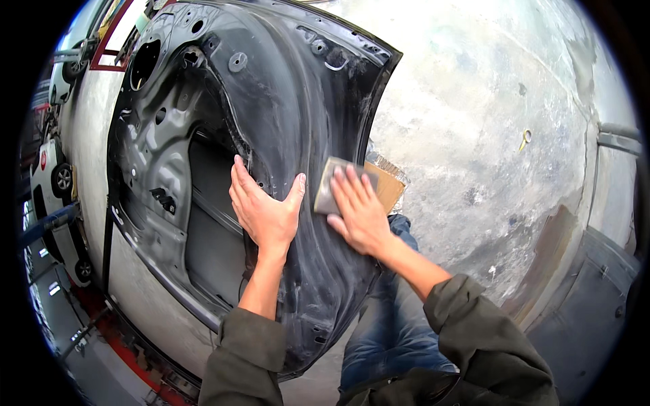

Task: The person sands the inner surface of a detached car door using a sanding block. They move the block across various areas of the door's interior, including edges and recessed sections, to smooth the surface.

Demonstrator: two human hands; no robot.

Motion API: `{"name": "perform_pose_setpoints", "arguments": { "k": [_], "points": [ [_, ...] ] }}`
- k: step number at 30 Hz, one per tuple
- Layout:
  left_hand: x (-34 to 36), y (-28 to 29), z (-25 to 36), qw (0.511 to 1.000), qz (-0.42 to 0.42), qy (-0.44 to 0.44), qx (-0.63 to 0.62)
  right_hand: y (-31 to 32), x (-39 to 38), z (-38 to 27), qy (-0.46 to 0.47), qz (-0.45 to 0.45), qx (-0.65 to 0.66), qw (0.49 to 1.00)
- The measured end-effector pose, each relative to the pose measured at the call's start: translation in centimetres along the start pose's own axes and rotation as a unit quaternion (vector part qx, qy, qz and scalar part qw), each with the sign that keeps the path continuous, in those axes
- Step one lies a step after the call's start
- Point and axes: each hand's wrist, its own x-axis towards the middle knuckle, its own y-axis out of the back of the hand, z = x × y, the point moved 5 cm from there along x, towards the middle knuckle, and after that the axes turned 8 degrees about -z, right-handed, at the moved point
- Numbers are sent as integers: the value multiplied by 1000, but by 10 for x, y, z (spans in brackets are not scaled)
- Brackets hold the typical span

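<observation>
Pad (326,191) flat beneath outstretched right fingers (353,188), against black car door (271,88); left fingers (246,181) spread, free

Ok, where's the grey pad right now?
In the head view, the grey pad is near the middle, under the right hand on the black car panel, with brown cardboard showing just to its right.

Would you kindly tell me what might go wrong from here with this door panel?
The right hand lies flat over the pad near the edge of the black door panel, so it might slip off. The bare left hand is close to the opening's edge, which could scrape it.
</observation>
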Motion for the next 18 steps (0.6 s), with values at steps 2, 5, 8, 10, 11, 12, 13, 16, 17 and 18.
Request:
{"name": "perform_pose_setpoints", "arguments": {
  "k": [2,5,8,10,11,12,13,16,17,18],
  "points": [
    [0,-3,-1,1000,-9,-3,4,24,45,19,-14,84,-25,996],
    [2,-9,7,1000,-19,-5,3,78,117,58,-47,222,-95,969],
    [-2,-13,2,1000,-22,-2,14,85,142,68,-109,279,-95,949],
    [1,-12,-2,1000,-14,1,23,55,114,44,-100,260,-51,959],
    [1,-12,1,999,-22,4,22,36,87,31,-100,217,-30,971],
    [2,-11,4,999,-27,6,21,19,58,16,-96,192,-2,977],
    [2,-10,4,999,-28,7,21,6,30,1,-105,137,22,985],
    [0,-2,-1,1000,-29,-2,12,5,15,3,-59,71,-8,996],
    [-1,-1,-4,999,-34,10,10,16,33,14,-62,94,-27,993],
    [0,-5,-2,999,-35,4,5,36,56,35,-68,117,-51,990]
  ]
}}
